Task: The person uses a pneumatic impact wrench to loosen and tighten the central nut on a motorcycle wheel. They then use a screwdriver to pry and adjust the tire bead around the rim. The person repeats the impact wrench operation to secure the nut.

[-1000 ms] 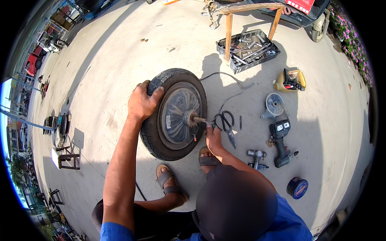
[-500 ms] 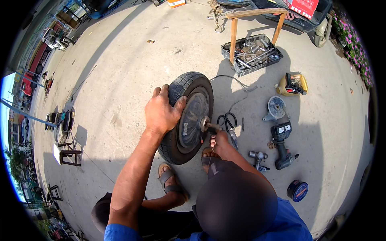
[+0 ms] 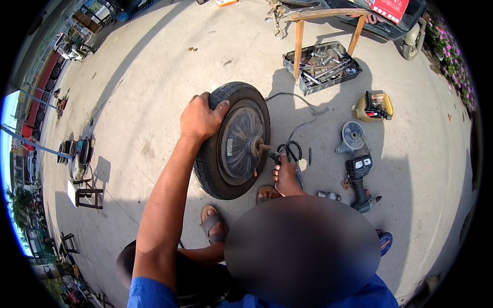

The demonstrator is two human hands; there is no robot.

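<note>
My left hand (image 3: pixel 203 115) grips the top of the tyre on a wheel (image 3: pixel 226 174) with a dusty grey hub (image 3: pixel 239 131), standing upright and tilted. My right hand (image 3: pixel 285 174) is closed just beside the protruding axle (image 3: pixel 265 147), on a small dark piece that I cannot make out clearly. Black-handled scissors (image 3: pixel 294 151) lie behind that hand, partly hidden, with a grey cable (image 3: pixel 313 110) running across the ground. To the right lie a dark power tool (image 3: pixel 359 179), a metal disc part (image 3: pixel 352 136) and a silver tool (image 3: pixel 328 195).
A black crate of sockets and tools (image 3: pixel 328 66) stands under a wooden frame (image 3: pixel 318 15). A yellow container of tools (image 3: pixel 374 105), a round tin (image 3: pixel 385 241), a stool (image 3: pixel 87 194) and a parked vehicle (image 3: pixel 390 28) surround me on the concrete ground (image 3: pixel 144 92).
The wheel and my left hand have moved right overall, shifting slightly up and back left in the last half second. My right hand has moved slightly right, its fingers now curled beside the axle.
</note>
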